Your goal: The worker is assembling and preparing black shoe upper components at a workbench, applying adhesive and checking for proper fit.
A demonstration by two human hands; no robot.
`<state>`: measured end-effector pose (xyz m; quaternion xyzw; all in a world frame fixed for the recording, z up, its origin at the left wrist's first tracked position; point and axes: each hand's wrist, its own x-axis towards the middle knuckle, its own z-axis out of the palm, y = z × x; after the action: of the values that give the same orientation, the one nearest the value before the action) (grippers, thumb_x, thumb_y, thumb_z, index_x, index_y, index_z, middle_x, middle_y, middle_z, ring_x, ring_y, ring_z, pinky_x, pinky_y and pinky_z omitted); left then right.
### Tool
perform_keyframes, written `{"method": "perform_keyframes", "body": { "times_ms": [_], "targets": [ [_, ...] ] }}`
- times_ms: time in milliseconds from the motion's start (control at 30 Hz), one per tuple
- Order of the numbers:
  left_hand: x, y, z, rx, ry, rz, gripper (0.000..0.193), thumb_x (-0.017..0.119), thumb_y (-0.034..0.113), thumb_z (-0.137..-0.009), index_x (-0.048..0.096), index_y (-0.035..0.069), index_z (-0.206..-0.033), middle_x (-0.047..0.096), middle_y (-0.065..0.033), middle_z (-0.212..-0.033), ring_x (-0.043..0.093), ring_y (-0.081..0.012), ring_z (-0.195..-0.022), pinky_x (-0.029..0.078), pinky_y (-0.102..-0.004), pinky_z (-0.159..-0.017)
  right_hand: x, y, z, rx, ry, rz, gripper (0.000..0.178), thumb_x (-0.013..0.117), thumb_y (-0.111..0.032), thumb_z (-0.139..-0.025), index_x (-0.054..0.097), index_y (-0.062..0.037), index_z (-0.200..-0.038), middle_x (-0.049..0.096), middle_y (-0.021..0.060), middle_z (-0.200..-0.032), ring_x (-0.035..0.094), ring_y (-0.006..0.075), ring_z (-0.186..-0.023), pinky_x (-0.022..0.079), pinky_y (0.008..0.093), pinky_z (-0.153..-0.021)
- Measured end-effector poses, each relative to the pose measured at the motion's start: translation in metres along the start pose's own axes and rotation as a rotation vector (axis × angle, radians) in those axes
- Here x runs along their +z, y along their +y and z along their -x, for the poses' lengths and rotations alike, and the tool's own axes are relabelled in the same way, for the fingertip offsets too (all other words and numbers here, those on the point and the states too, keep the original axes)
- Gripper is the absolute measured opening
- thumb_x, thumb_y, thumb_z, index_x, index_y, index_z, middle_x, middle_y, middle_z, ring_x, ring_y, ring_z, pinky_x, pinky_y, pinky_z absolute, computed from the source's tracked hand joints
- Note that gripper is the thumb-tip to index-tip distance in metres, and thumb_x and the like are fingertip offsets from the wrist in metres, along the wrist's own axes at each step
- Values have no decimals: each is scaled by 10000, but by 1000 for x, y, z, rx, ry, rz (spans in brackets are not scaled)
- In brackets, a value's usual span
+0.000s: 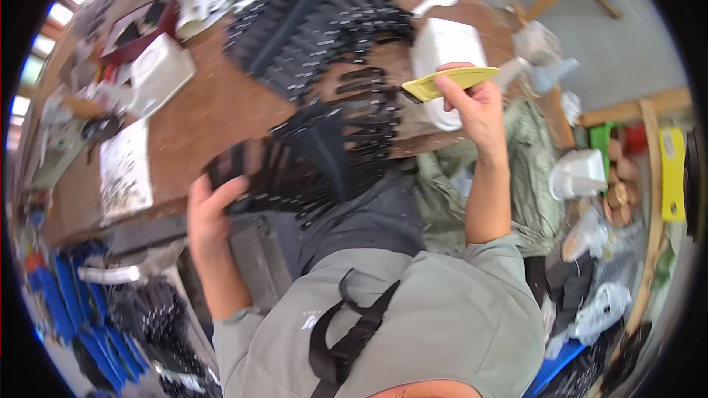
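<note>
My left hand (212, 206) grips the left end of a black piece cut into many narrow strips (324, 147), its thumb on top. The piece reaches from the table edge over my lap, and small pale marks show on its strip ends. In my right hand (476, 103) is a flat yellow brush (450, 85), pinched between thumb and fingers, with dark bristles at its left end. It is held over a white plastic container (446, 40), apart from the black piece. Beyond that lies a heap of similar black stripped pieces (310, 18).
On the left of the brown table (199, 103) are a second white container (162, 74), a dark red box (140, 29) and a stained white sheet (125, 169). A green-grey sack (527, 177) hangs at the right edge, with a white bucket (577, 175) beside it.
</note>
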<state>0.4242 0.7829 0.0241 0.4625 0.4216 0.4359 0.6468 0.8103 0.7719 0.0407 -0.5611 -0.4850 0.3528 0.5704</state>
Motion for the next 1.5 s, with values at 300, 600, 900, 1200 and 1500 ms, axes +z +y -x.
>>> {"method": "perform_keyframes", "body": {
  "times_ms": [300,600,900,1200,1500],
  "targets": [
    [-75,-74,21,60,305,305,215,619,55,-854,612,17,-1065,649,-54,-997,615,-146,-868,473,-277,-805,-55,24,-16,138,-48,979,311,581,-274,-838,605,-2,-988,654,218,-885,620,387,-881,467,466,-767],
    [-31,-75,7,244,227,416,280,599,79,-844,578,-54,-1089,639,-128,-1036,617,-234,-975,504,-381,-851,-8,-5,31,-196,356,658,413,710,-219,-813,570,18,-1121,594,112,-948,602,184,-823,477,308,-690],
    [-11,-50,23,262,22,425,244,585,103,-856,589,-44,-1050,634,-132,-1031,604,-205,-967,464,-343,-890,192,17,13,236,-738,-109,720,691,-121,-826,292,60,-1398,540,137,-1191,591,110,-756,483,231,-592],
    [-26,-62,15,232,21,639,205,572,103,-856,594,-16,-1022,626,-139,-1033,592,-244,-992,465,-367,-892,192,23,-4,158,-1041,-38,845,771,-138,-741,289,14,-1418,545,121,-1184,581,100,-754,453,213,-563],
    [-23,-76,10,223,-92,824,157,552,87,-848,603,3,-971,636,-147,-1014,603,-251,-966,487,-378,-854,197,25,-8,142,-1160,42,726,776,-99,-733,405,-7,-1351,613,54,-1011,562,82,-712,454,222,-593]
  ]
}}
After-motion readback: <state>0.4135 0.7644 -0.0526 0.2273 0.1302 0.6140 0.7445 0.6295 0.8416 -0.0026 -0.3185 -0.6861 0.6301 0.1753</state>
